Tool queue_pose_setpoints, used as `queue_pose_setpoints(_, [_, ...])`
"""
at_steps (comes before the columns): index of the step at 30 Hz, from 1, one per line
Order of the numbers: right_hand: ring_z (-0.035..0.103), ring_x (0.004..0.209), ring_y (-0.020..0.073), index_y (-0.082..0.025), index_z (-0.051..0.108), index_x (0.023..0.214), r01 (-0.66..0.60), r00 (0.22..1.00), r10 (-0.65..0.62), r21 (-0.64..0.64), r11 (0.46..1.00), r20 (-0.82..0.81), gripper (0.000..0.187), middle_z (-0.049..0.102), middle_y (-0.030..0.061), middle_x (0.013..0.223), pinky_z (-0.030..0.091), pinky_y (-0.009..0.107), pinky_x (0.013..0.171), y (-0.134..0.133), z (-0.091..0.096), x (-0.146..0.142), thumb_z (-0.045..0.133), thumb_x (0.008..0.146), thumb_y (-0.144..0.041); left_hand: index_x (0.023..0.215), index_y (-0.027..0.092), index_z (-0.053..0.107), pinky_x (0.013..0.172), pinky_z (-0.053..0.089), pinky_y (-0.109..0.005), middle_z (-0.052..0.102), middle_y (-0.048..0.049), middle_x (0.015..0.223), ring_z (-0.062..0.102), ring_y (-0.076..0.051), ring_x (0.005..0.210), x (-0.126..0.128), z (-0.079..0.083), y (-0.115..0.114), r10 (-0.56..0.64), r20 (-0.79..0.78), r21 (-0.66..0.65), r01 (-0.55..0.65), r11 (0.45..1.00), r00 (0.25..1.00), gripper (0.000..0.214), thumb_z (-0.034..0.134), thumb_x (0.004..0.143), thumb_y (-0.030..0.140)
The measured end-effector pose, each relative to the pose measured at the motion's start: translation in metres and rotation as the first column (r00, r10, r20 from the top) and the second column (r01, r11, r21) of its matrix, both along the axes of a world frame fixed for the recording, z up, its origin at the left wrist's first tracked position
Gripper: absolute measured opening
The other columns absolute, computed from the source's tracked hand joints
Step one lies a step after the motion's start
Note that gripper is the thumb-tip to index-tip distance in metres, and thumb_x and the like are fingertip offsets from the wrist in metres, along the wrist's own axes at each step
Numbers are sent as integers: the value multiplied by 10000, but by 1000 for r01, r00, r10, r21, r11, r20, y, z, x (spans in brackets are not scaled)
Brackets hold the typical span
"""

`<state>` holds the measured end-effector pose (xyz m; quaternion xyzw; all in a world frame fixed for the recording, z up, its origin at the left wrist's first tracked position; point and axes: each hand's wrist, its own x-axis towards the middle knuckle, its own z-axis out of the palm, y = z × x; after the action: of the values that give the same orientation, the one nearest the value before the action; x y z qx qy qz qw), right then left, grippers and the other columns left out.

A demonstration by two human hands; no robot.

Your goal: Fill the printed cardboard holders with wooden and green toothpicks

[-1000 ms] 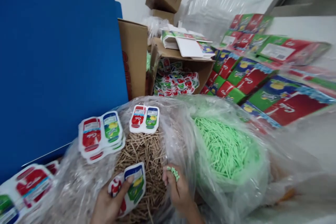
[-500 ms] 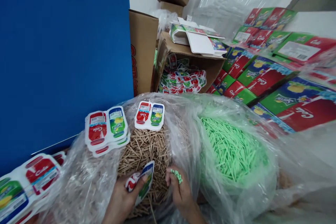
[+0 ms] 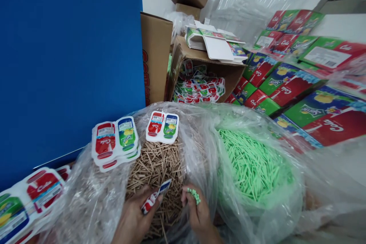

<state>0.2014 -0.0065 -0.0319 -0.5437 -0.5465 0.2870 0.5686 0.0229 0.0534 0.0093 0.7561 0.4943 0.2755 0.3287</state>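
My left hand point(image 3: 133, 213) is closed around a jar-shaped printed card point(image 3: 150, 203), bent so that a red part and a blue part show. To its right, my right hand point(image 3: 200, 213) is curled round a small bundle of light green sticks point(image 3: 194, 195), whose ends poke out beside the fingers. Both hands are over a clear plastic bag of brown sticks point(image 3: 160, 162). A Cola and Sprite card point(image 3: 162, 126) lies at the far side of those sticks. On the plastic to the left rests a small stack of the same cards point(image 3: 116, 141).
Loose green sticks point(image 3: 254, 164) fill another clear bag on the right. Behind stands a carton point(image 3: 206, 54) with many cards inside. Printed Cola and Sprite boxes point(image 3: 288, 84) are stacked at the right. A blue panel point(image 3: 68, 53) blocks the left, above more cards point(image 3: 31, 202).
The card in my left hand has turned and folded, so less of its printed face shows. My right hand has shifted slightly right and down, still holding the green sticks.
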Motion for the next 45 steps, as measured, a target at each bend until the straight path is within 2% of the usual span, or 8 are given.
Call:
queue_pose_setpoints(8, [552,575,135,-246,555,1044,31,999,-32,-13,999,-35,215,587,-4,706,478,250,565,-3,-4,1,381,926,-290,747,208,657,538,479,-200,636,5,615,627,-155,569,1,3,1,-101,-49,46,103,994,994,225,518,845,355])
queue_pose_setpoints(13, [547,574,144,-245,567,1009,52,996,-55,-45,998,-64,226,587,-1,703,473,266,567,-5,1,0,379,924,-339,816,227,680,600,514,-194,715,-21,752,673,-171,668,2,4,3,-136,-40,80,138,987,990,214,503,851,343])
queue_pose_setpoints(16, [536,560,146,-244,585,968,117,988,-124,-79,990,-94,252,582,-7,686,466,278,570,-5,7,-4,398,911,-403,725,224,673,584,504,-196,705,-18,689,664,-169,635,3,1,2,-115,-51,70,119,990,992,265,486,859,357])
queue_pose_setpoints(20, [545,560,150,-231,596,896,139,969,-165,-149,979,-182,289,577,-15,630,468,281,583,-2,24,-7,425,886,-463,582,219,624,520,466,-206,656,11,570,624,-162,542,7,-2,1,0,-109,21,3,1000,994,300,546,812,395])
queue_pose_setpoints(23, [604,605,164,-206,589,843,127,890,-219,-243,962,-400,288,632,9,668,498,300,623,4,44,-5,497,844,-480,585,215,615,525,459,-208,647,25,563,612,-157,530,11,0,2,42,-132,-41,-48,998,990,246,588,782,361])
queue_pose_setpoints(27, [672,717,212,-194,604,850,26,750,-249,-348,937,-613,295,701,60,813,520,354,701,14,68,-5,587,780,-481,575,205,606,516,447,-205,628,22,563,600,-153,520,16,8,4,-49,-138,-36,45,998,989,216,591,779,275])
queue_pose_setpoints(35, [684,783,242,-170,614,855,-52,856,-159,-388,920,-492,381,714,99,871,509,404,792,30,70,-13,576,758,-536,625,179,616,530,462,-213,632,-12,604,624,-163,549,22,3,1,-156,-267,58,178,982,951,181,580,800,209])
queue_pose_setpoints(45, [663,853,261,-187,617,967,-21,932,-135,-422,906,-336,399,712,105,900,491,406,822,23,69,-8,492,814,-534,768,150,687,609,536,-270,693,-70,717,681,-214,671,32,-3,-3,-175,-208,60,191,980,962,138,596,735,53])
